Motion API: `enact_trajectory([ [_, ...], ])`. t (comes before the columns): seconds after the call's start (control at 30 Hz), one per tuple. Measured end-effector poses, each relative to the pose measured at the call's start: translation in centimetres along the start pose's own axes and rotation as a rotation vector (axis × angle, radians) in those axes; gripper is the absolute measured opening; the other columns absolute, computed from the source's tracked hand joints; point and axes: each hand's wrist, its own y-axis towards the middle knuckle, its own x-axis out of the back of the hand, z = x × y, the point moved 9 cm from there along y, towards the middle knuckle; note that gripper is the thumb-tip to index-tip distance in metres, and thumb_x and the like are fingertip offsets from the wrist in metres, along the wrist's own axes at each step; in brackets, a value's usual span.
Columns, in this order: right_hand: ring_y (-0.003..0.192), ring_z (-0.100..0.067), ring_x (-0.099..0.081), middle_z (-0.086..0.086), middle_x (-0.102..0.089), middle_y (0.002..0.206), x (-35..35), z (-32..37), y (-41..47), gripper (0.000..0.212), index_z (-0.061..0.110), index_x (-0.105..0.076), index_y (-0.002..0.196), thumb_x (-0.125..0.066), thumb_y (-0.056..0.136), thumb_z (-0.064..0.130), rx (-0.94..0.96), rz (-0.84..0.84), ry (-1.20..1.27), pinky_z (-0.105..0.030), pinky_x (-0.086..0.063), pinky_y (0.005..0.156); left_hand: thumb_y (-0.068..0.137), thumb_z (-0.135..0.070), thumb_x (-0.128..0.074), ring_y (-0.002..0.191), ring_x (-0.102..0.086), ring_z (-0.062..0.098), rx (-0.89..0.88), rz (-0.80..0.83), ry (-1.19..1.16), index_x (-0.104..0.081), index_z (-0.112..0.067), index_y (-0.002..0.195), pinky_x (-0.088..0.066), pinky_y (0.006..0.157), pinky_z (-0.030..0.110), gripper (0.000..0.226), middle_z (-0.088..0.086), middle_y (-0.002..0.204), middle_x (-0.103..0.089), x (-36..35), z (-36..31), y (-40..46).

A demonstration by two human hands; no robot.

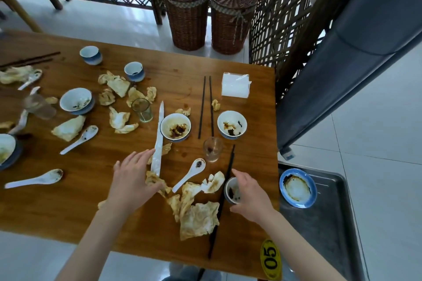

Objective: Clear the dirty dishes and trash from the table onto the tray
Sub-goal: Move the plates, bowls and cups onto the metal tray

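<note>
My right hand [250, 197] grips a small dirty cup [233, 190] near the table's right edge, beside a pair of black chopsticks [222, 198]. My left hand [131, 180] pinches a stained crumpled napkin [154, 181], with its fingers against a long white chopstick wrapper [158, 138]. More soiled napkins [196, 214] lie between my hands, next to a white spoon [190, 174]. A dark metal tray [328, 223] sits to the right of the table with one dirty blue-rimmed bowl [298, 188] on it. Two dirty bowls [175, 129] [231, 124] and a small glass [212, 149] stand beyond my hands.
The wooden table [86, 198] carries several more napkins, spoons [80, 139], cups [134, 71], a bowl [76, 101], glasses [142, 109], chopsticks [206, 106] and a tissue pack [235, 85]. Two wicker baskets [186, 13] and a lattice screen stand behind. A grey-blue panel [356, 57] rises at the right.
</note>
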Motion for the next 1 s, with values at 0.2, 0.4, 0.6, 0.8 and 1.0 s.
enact_trajectory([
  [0.2, 0.125, -0.014, -0.042, 0.005, -0.039, 0.141, 0.8, -0.4, 0.2, 0.089, 0.021, -0.029, 0.142, -0.08, 0.069, 0.027, 0.026, -0.019, 0.032, -0.023, -0.04, 0.096, 0.072, -0.052, -0.073, 0.141, -0.024, 0.018, 0.004, -0.016, -0.018, -0.028, -0.033, 0.145, -0.016, 0.113, 0.051, 0.088, -0.006, 0.149, -0.036, -0.4, -1.0, 0.9],
  [0.4, 0.12, -0.012, -0.045, 0.005, -0.043, 0.136, 4.0, -1.2, 0.6, 0.085, 0.021, -0.035, 0.137, -0.081, 0.066, 0.029, -0.012, -0.102, 0.09, -0.019, -0.041, 0.091, 0.073, -0.05, -0.073, 0.141, -0.025, 0.019, -0.044, -0.02, -0.042, -0.029, -0.03, 0.145, -0.017, 0.115, 0.049, 0.087, -0.005, 0.149, -0.036, 0.1, -2.1, 3.8],
  [0.6, 0.119, -0.012, -0.046, 0.005, -0.046, 0.134, 7.2, -0.7, 1.9, 0.084, 0.023, -0.037, 0.135, -0.083, 0.064, 0.029, -0.093, -0.228, 0.162, -0.02, -0.04, 0.092, 0.069, -0.048, -0.078, 0.14, -0.024, 0.023, -0.176, 0.032, -0.085, -0.023, -0.023, 0.148, -0.024, 0.114, 0.041, 0.1, 0.003, 0.152, -0.029, -0.8, -3.7, 9.4],
  [0.8, 0.118, -0.011, -0.046, 0.005, -0.047, 0.132, 9.9, 0.7, 4.2, 0.083, 0.023, -0.039, 0.134, -0.082, 0.064, 0.033, -0.168, -0.345, 0.165, -0.02, -0.039, 0.09, 0.06, -0.056, -0.08, 0.137, -0.028, 0.026, -0.213, 0.192, -0.017, -0.009, -0.022, 0.15, -0.031, 0.109, 0.041, 0.119, 0.004, 0.151, -0.027, -4.0, -4.7, 14.8],
  [1.0, 0.115, -0.014, -0.048, 0.0, -0.048, 0.132, 13.1, 1.3, 9.0, 0.085, 0.02, -0.039, 0.134, -0.083, 0.063, 0.035, -0.21, -0.457, 0.168, -0.02, -0.039, 0.085, 0.055, -0.056, -0.082, 0.134, -0.032, 0.026, -0.239, 0.24, 0.03, -0.004, -0.023, 0.15, -0.036, 0.106, 0.041, 0.127, 0.004, 0.149, -0.028, -5.8, -4.5, 16.5],
])
